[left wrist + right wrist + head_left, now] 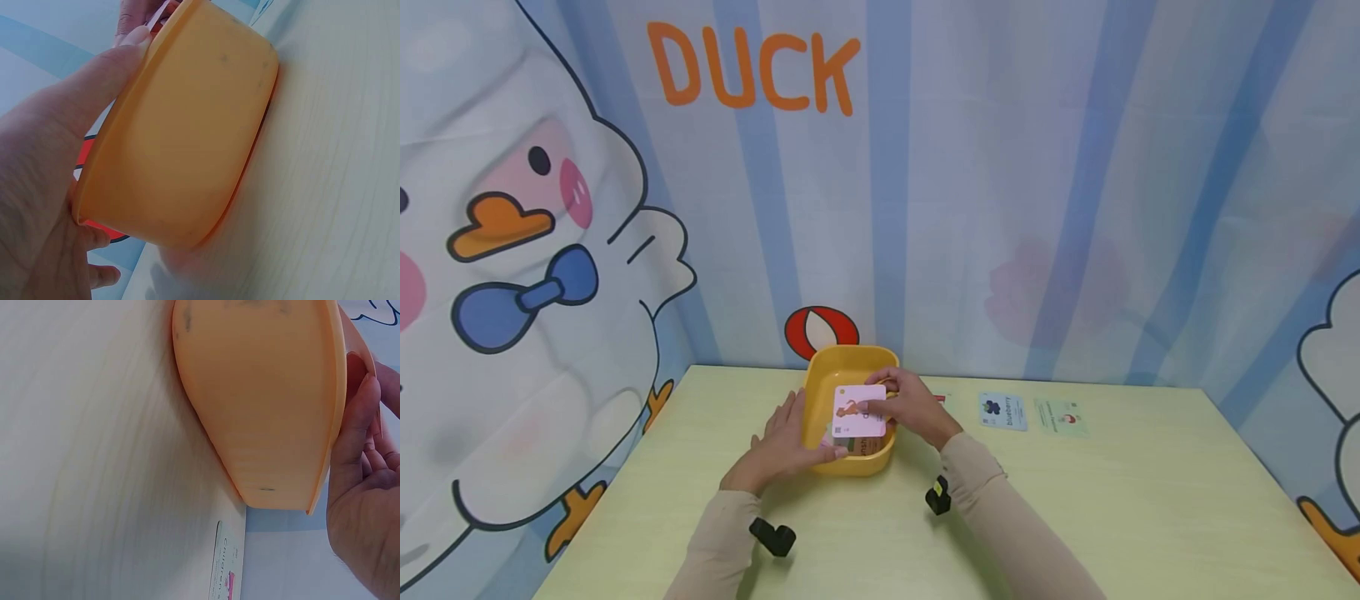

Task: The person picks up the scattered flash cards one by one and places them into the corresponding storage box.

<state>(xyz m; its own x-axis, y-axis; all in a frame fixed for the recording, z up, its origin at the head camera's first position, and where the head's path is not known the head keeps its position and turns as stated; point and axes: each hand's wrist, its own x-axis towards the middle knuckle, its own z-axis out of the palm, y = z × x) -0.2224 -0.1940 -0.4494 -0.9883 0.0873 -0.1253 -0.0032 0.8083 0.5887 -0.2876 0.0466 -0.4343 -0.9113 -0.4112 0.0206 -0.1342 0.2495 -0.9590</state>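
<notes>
Seen from the head, a smooth, round-cornered yellow plastic basket (pixel 850 468) sits between the hands. The left hand (pixel 778 454), fingers fairly straight, rests along its side; the right hand (pixel 917 408) pinches a flat pink card (pixel 859 425) over it. Right of that hand lie a blueberry card (pixel 1003 411) and a pale green card (pixel 1060 417).

The left wrist view shows dark scuffs on the basket's outer wall, beyond the left thumb.

The right wrist view adds readable "Children" lettering on a card (pixel 222 559) on the wood-grained table (pixel 125 487).
</notes>
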